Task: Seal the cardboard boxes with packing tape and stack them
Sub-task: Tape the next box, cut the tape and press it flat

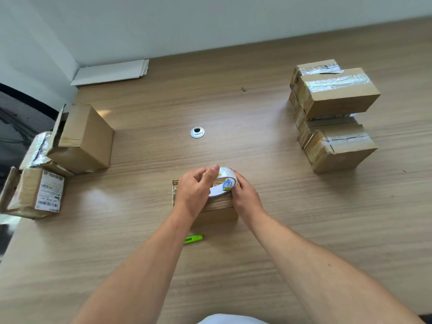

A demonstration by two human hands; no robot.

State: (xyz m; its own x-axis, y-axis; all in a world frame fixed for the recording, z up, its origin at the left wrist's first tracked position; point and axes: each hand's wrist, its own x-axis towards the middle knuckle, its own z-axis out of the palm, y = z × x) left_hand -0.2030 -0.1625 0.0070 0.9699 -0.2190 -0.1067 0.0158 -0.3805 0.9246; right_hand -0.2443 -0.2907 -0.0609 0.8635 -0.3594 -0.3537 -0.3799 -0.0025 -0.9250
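One green cutter [193,239] lies nearest on the desk [233,277]. Just beyond it is one small box [217,210]. My left hand [194,190] and right hand [245,197] wrap their fingers round one tape roll [225,183] on its top, hiding the lid. Far left are three unsealed boxes [81,136]. Far right are taped boxes [339,92], stacked; I cannot tell how many. Farther back is one grommet [197,132].

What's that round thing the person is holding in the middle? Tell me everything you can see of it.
It is a roll of tape: a shiny, clear-looking band with a white paper insert bearing a blue and yellow label. It is held tilted, its open face toward the camera, above or on a small cardboard box in the middle of the table. The left hand grips its left side, thumb across the rim; the right hand holds its right side.
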